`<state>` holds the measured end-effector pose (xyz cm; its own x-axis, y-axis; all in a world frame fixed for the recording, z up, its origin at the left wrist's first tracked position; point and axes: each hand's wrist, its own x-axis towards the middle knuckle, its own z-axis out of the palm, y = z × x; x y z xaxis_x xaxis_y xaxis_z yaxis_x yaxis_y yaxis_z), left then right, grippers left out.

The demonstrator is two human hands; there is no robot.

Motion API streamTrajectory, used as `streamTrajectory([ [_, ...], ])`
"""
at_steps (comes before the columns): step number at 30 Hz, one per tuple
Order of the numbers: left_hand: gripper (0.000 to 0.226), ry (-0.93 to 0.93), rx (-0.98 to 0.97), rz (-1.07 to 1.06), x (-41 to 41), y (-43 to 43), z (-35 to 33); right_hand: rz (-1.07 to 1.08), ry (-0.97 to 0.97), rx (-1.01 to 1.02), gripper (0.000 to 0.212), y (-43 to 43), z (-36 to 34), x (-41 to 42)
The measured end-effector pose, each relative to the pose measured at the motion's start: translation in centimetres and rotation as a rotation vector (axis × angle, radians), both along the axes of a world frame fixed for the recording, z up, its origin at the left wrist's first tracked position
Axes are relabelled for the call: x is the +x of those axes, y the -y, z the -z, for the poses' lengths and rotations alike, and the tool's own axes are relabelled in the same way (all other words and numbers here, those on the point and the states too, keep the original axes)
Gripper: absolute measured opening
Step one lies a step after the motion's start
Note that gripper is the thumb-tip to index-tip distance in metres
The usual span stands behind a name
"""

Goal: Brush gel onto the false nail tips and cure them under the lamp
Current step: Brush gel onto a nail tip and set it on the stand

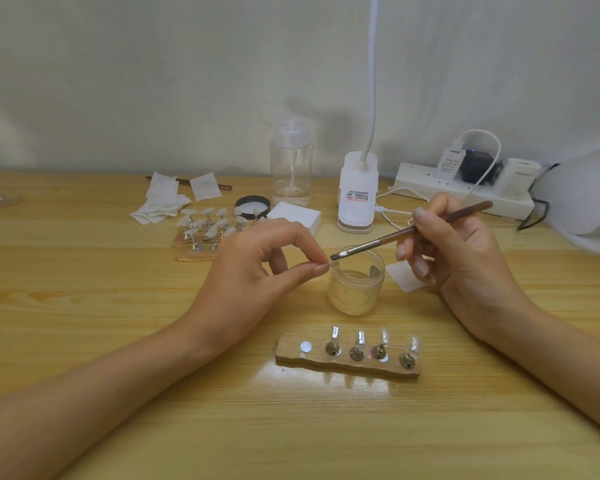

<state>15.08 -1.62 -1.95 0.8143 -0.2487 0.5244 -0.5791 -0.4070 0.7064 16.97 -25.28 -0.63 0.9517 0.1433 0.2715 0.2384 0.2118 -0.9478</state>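
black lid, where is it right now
In the head view the black lid lies left of centre at the back of the table, between the wipes and the white box, just behind the far rack of tips.

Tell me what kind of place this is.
Probably a home nail-art desk rather than a salon: a wooden table against a plain wall, false nail tips on a wooden stand, an open jar, and a white curing lamp beside a loaded power strip.
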Motion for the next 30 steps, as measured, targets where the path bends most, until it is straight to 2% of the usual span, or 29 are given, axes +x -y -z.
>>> streamTrajectory([
  [30, 0.007, -0.018, 0.029, -0.014, -0.23, -0.08, 0.12, 0.068, -0.035, -0.022, 0.022, -0.09, -0.05, -0.07],
])
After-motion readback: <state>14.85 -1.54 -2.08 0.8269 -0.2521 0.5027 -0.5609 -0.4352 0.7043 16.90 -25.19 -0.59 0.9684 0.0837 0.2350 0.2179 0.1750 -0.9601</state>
